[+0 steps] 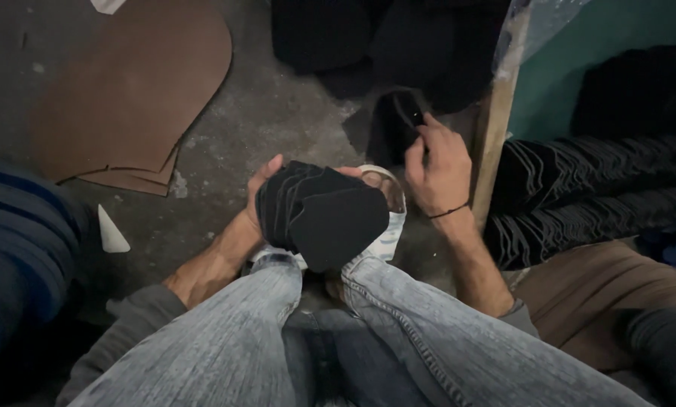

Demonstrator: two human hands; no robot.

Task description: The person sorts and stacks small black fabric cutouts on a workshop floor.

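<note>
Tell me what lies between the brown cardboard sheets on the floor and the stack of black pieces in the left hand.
In the head view, only bare grey concrete floor lies between the brown cardboard sheets and the black stack held by the left hand.

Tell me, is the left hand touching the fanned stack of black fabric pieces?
Touching. The head view shows the left hand gripping the fanned stack of black fabric pieces.

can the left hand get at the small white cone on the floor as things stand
Probably not freely: the left hand is wrapped around a stack of black pieces. The white cone lies in the open on the floor with nothing between, but the hand is full.
</note>
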